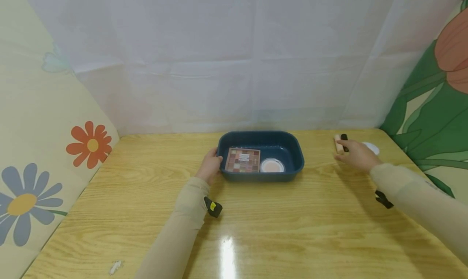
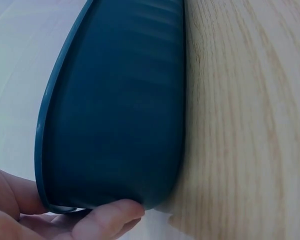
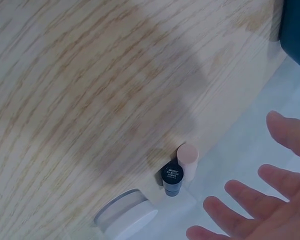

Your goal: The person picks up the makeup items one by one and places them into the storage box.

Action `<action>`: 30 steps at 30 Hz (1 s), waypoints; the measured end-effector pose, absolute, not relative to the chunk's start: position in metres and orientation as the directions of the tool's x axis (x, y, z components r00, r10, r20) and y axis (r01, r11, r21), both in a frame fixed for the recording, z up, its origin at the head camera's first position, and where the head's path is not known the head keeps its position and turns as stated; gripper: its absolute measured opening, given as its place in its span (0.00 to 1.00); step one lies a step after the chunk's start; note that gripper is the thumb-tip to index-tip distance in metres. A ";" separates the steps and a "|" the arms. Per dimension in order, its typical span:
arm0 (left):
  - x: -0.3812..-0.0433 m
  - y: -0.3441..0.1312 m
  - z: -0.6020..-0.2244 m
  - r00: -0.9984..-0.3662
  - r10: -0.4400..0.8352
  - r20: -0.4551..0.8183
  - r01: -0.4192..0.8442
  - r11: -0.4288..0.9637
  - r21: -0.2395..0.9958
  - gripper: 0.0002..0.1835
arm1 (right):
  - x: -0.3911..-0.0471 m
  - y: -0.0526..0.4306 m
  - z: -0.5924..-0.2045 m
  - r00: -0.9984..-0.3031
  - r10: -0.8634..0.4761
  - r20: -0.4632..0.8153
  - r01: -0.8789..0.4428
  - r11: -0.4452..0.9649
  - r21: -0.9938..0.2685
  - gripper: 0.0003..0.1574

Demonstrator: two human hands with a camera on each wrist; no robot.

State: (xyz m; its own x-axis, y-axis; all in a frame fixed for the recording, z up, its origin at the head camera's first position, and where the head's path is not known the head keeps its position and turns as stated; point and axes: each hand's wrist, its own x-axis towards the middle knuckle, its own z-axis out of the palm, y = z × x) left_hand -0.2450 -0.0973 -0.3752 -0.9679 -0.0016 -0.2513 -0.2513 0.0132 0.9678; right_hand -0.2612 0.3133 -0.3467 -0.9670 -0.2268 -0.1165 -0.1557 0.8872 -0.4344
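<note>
Left hand: your left hand (image 1: pixel 209 166) pinched the blue tub by its left end, fingers curled at the rim, as the left wrist view showed close up.
Blue tub: the tub (image 1: pixel 261 176) sat upright near the back edge of the table (image 1: pixel 278 226), roughly mid-width in front of you, with the palette and the compact inside.
Palette: the palette (image 1: pixel 237 165), a flat square with rows of brown and pink shades, lay in the left half of the tub.
Compact: the round compact (image 1: pixel 272 165), pale pink inside a white ring, lay just to the right of the palette.
Right hand: your right hand (image 1: pixel 357 155) was over at the right of the table, its fingers spread and straight with nothing between them; the right wrist view showed a gap from the fingers to the tubes.
Beige tube: the beige tube (image 1: pixel 338 139) was on the table near your right fingertips, well apart from the tub.
Black tube: the black tube (image 1: pixel 345 137) was right beside the beige one; you could not tell whether they touched.
White container: the round white container (image 1: pixel 372 148) was to the right of both tubes, partly hidden by your hand.
Backdrop: a creased white sheet (image 1: pixel 190 88) hung behind the table.
</note>
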 end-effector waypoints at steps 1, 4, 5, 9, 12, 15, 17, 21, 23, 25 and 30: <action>-0.245 -0.097 -0.375 -0.968 -0.003 -0.252 -0.252 0.011 0.968 0.28 | -0.261 0.314 -0.347 -0.967 -0.225 -0.118 -0.154 0.887 -0.435 0.41; -0.244 -0.097 -0.375 -0.967 -0.009 -0.254 -0.255 0.016 0.967 0.27 | -0.262 0.315 -0.347 -0.967 -0.222 -0.126 -0.148 0.889 -0.433 0.41; -0.244 -0.096 -0.374 -0.967 -0.010 -0.255 -0.255 0.018 0.967 0.27 | -0.262 0.316 -0.347 -0.967 -0.221 -0.124 -0.149 0.892 -0.426 0.41; -0.245 -0.097 -0.374 -0.966 -0.008 -0.258 -0.258 0.022 0.966 0.27 | -0.262 0.317 -0.348 -0.969 -0.213 -0.124 -0.146 0.901 -0.408 0.41; -0.245 -0.097 -0.375 -0.966 -0.005 -0.258 -0.259 0.022 0.966 0.27 | -0.262 0.319 -0.349 -0.970 -0.205 -0.126 -0.140 0.906 -0.400 0.41; -0.246 -0.097 -0.376 -0.966 -0.005 -0.259 -0.259 0.021 0.966 0.27 | -0.262 0.320 -0.349 -0.972 -0.198 -0.130 -0.132 0.909 -0.394 0.41; -0.246 -0.097 -0.376 -0.966 -0.005 -0.258 -0.258 0.022 0.966 0.27 | -0.262 0.321 -0.349 -0.973 -0.189 -0.134 -0.122 0.909 -0.397 0.41; -0.246 -0.097 -0.376 -0.966 -0.007 -0.258 -0.258 0.018 0.966 0.28 | -0.262 0.323 -0.348 -0.976 -0.183 -0.118 -0.125 0.915 -0.382 0.41; -0.246 -0.097 -0.376 -0.966 -0.012 -0.259 -0.260 0.018 0.966 0.28 | -0.263 0.324 -0.348 -0.978 -0.181 -0.108 -0.129 0.920 -0.370 0.40; -0.246 -0.097 -0.376 -0.965 -0.017 -0.262 -0.262 0.019 0.965 0.27 | -0.263 0.326 -0.348 -0.978 -0.180 -0.102 -0.132 0.922 -0.363 0.40; -0.246 -0.097 -0.376 -0.964 -0.018 -0.267 -0.267 0.034 0.963 0.28 | -0.263 0.331 -0.349 -0.978 -0.179 -0.104 -0.129 0.920 -0.370 0.40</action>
State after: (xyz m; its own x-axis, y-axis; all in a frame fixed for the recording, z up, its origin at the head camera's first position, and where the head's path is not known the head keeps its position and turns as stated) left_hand -0.2459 -0.0970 -0.3756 -0.9636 -0.0176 -0.2668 -0.2672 0.0343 0.9630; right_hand -0.2629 0.3311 -0.3491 -0.9783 -0.1791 -0.1041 -0.1290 0.9199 -0.3705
